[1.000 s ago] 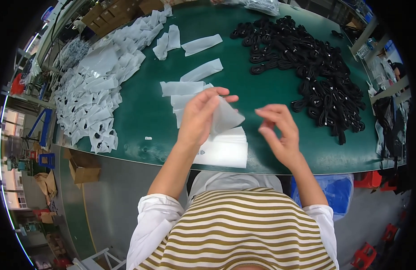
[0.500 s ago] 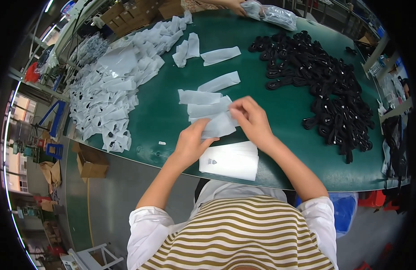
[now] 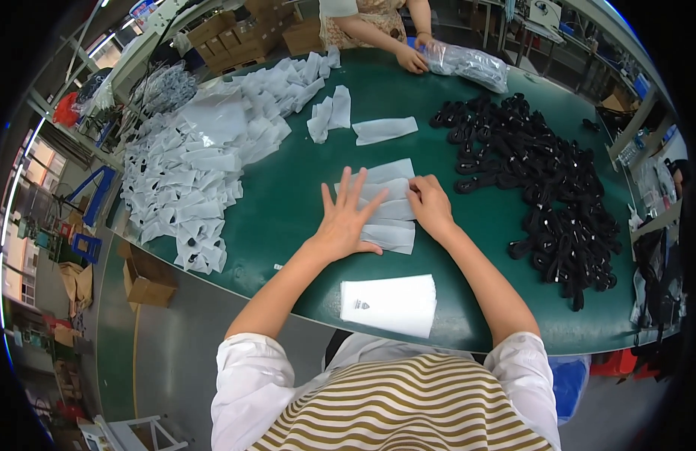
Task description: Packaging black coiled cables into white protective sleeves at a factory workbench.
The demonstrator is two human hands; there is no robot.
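Several frosted white plastic bags (image 3: 391,237) lie overlapping in a row on the green table (image 3: 288,180). My left hand (image 3: 340,225) rests over their left side with its fingers spread wide. At their right edge, my right hand (image 3: 433,207) has its fingers curled together and its thumb and fingertips closed on the border of one bag. Nearer to me lies a neat fanned stack of flat white bags (image 3: 397,302) with a small dark print. Beyond the row are a single frosted bag (image 3: 385,131) and a pair of crumpled ones (image 3: 330,115).
A big heap of frosted bags (image 3: 178,165) covers the table's left side. Bundled black cables (image 3: 547,169) are piled on the right. Across the table, a co-worker's hands (image 3: 413,57) touch a clear plastic package (image 3: 468,66). A cardboard box (image 3: 148,278) stands on the floor at left.
My left hand has let go of the frosted bag it gripped and now spreads flat over the row. The bags lie closer together. The view has tilted, showing more of the co-worker.
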